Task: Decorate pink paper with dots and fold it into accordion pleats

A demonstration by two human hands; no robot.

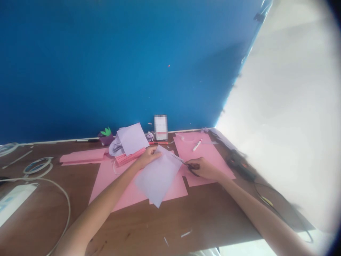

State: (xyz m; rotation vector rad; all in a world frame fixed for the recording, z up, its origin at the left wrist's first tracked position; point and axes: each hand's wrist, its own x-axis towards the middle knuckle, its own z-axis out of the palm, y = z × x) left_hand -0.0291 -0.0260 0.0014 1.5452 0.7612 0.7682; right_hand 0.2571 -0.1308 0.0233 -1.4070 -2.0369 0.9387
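Observation:
My left hand (148, 157) pinches the upper left edge of a light purple sheet of paper (159, 177), held tilted over the desk. In my right hand (205, 168) is a pair of scissors (192, 167) with dark handles, fingers closed around them. The blades reach the sheet's upper right edge; whether they are apart is hard to see. Beneath the purple sheet lie pink sheets (117, 195) on the brown desk. Beside my left hand, more purple paper (133, 138), partly crumpled, rests on a folded pink stack (128, 158).
A capped marker (197, 145) lies on another pink sheet (210, 167) at right. Coiled white cable (38, 167) and a white power strip (16, 201) occupy the left. A dark power strip (241, 165) stands at right. Behind are a small purple-and-green paper piece (106, 137) and a blue wall (133, 64).

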